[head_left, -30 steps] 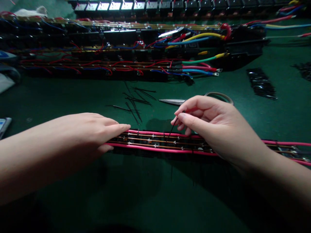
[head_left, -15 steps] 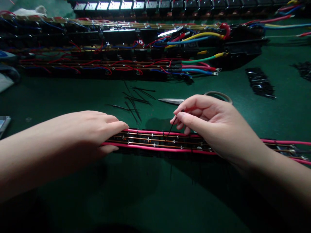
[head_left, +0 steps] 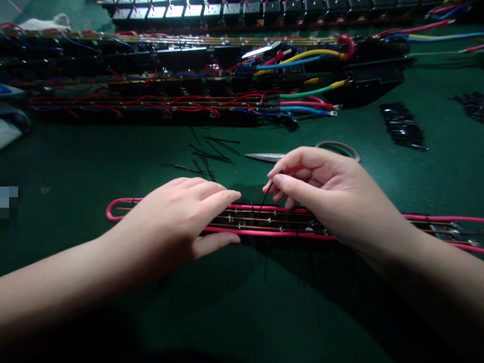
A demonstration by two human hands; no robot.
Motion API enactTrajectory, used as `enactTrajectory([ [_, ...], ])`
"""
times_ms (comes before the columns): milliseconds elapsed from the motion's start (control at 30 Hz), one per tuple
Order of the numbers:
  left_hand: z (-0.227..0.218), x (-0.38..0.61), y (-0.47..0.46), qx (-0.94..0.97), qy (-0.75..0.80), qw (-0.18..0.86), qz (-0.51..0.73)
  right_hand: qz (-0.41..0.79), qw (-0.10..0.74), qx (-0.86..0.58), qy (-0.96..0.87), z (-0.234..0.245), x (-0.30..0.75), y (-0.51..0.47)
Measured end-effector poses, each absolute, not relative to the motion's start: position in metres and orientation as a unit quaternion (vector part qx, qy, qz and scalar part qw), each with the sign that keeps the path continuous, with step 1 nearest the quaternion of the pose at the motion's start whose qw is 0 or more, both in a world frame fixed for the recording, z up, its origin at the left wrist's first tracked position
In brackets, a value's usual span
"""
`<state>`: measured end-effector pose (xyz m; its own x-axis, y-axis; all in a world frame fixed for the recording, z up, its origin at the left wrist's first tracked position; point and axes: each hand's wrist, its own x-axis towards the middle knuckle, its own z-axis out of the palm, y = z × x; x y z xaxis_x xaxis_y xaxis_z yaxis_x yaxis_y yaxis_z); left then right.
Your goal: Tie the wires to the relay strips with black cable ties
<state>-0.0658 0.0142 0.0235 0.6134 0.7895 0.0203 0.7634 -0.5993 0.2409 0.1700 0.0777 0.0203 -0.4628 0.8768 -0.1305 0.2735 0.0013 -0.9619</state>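
The right hand (head_left: 321, 191) pinches a thin black tie (head_left: 266, 192) between thumb and forefinger, its other fingers curled loosely behind. The left hand (head_left: 196, 212) straddles the strip (head_left: 247, 225), fingers along the far edge and thumb by the near edge; whether it bears down or only rests there, I cannot tell.

The strip lies flat across the bench (head_left: 151, 151), directly under both hands. Its pink wire (head_left: 260, 232) bends round in a loop at the left end, so 2 runs flank the 3 thin copper rods (head_left: 283, 221) in the middle. The tie slants down from the fingertips onto the strip, over the far run. A thin dark line hangs past the near edge just below; whether it belongs to the same tie is unclear.

To handle this well, I would use the left hand as a clamp near the tie, holding both pink runs straight against the edges. The tie is best set square to the strip, clear of the solder joints, and drawn with an even pull: snug, without biting into the pink covering. A flat, untwisted tail should run more smoothly.

Loose ties (head_left: 212, 156) and scissors (head_left: 264, 158) lie just beyond, within easy reach.
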Motion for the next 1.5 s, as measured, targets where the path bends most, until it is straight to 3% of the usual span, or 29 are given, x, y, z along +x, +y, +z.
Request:
enactTrajectory([
  [367, 0.020, -0.051, 0.013, 0.865, 0.458, 0.184, 0.089, 0.549, 0.277, -0.445, -0.651, 0.019, 0.169, 0.078],
  [1500, 0.018, -0.053, 0.016, 0.871, 0.453, 0.183, 0.058, 0.537, 0.243, -0.428, -0.685, 0.020, 0.171, 0.078],
])
